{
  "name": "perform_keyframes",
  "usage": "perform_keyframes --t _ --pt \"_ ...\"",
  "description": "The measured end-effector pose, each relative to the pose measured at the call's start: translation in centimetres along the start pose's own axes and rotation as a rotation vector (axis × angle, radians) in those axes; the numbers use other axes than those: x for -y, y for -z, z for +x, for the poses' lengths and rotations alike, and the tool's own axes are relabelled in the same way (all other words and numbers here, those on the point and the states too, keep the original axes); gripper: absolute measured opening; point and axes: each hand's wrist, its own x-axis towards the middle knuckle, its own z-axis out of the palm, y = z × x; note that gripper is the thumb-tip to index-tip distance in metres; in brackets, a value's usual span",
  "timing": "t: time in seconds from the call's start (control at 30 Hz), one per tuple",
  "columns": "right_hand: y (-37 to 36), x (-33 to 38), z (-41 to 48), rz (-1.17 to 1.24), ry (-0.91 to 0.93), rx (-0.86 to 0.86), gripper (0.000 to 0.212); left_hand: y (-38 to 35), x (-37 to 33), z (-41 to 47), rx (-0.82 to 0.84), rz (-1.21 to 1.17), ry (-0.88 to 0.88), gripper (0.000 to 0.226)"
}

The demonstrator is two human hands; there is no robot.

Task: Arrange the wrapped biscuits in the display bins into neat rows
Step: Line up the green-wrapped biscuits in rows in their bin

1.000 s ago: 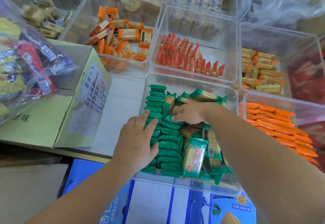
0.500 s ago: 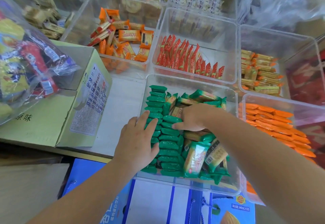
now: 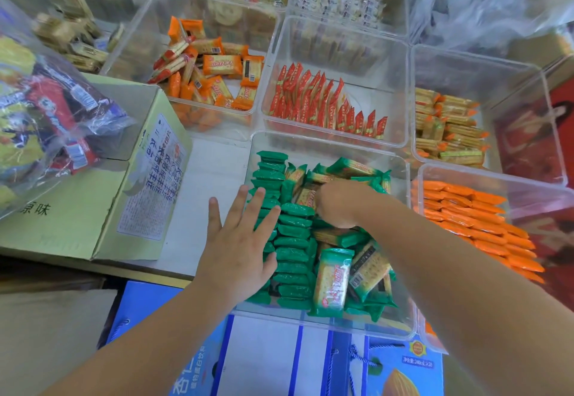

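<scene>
Your left hand (image 3: 239, 246) is flat, with fingers spread, over the left row of green packets (image 3: 293, 252) in the near clear bin (image 3: 329, 324). Two tidy rows fill the bin's left part, and loose packets (image 3: 334, 280) lie mixed at its right. Your right hand (image 3: 340, 206) is curled among the loose ones on the far side. Whether it grips one cannot be seen. A cardboard box (image 3: 71, 218) stands at the left.

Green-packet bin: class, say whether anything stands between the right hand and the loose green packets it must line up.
Nothing visible does. The right hand is down among the loose green packets; the left hand lies flat on the neat rows beside them, not between.
</scene>
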Motion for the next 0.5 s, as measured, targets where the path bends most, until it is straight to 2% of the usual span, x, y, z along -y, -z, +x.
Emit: perform_keyframes --t 0.07,0.1,0.2,0.3,0.4,0.5 --pt "0.4 -0.1 0.5 0.095 -0.042 -0.17 0.006 0.1 0.0 0.0 0.015 -0.021 0.016 0.08" --pt "0.3 -0.1 0.9 0.154 -0.048 -0.257 0.007 0.1 0.0 0.0 0.021 -0.03 0.02 0.079" --pt "0.1 0.6 2.0 0.332 0.075 -0.391 0.04 0.1 0.0 -0.1 0.028 -0.042 0.023 0.078" --pt "0.1 0.9 3.2 0.427 0.167 -0.334 0.052 0.0 0.0 -0.1 0.014 -0.063 0.023 0.077" --pt "0.3 0.4 4.4 0.25 0.138 -0.272 0.046 -0.1 0.0 0.0 -0.004 -0.082 0.021 0.077" --pt "0.6 0.4 5.2 -0.022 0.182 -0.257 0.056 -0.3 0.1 0.0 -0.028 -0.097 0.016 0.077"
